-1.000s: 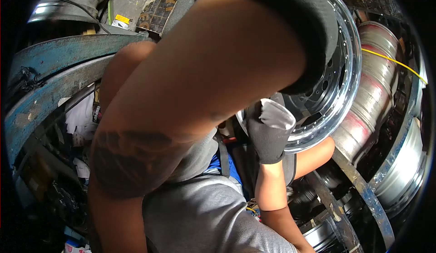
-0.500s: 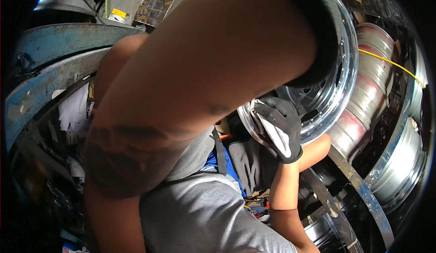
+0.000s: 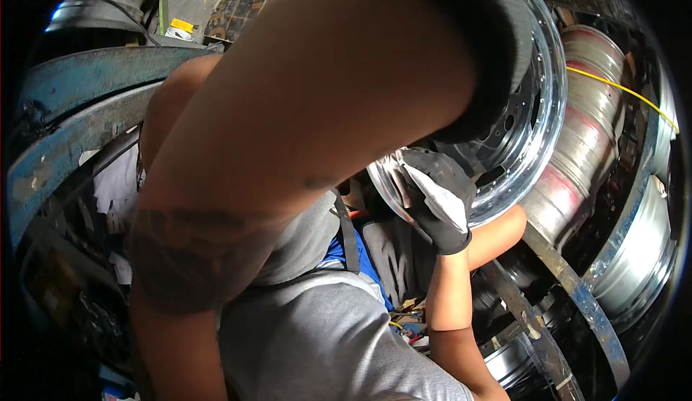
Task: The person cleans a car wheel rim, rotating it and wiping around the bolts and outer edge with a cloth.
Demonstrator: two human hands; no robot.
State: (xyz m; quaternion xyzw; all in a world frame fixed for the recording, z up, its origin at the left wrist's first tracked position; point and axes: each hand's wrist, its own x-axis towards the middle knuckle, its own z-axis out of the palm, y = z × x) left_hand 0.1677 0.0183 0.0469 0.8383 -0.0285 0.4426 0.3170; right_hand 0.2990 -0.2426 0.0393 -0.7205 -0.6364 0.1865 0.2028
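A shiny metal wheel rim with a row of small rivets stands tilted in front of me, close to my bent legs. My right hand, in a black glove, is closed around a folded white cloth at the rim's near lower edge. Across the view, close to the camera, stretches my left forearm. My left hand, in a dark grey and black glove, lies over the rim's upper part. Its fingers are hidden behind the wrist and glove, so its grip does not show.
Several dull metal rims with red marks lie in a row at right, a yellow cord across them. Another silver rim stands farther right beside a worn blue metal bar. Curved blue metal pieces are at left.
The view has shifted slightly, so most things sit a little higher and farther left. My right hand and the cloth have turned slightly at the rim's edge. The left arm keeps nearly the same pose.
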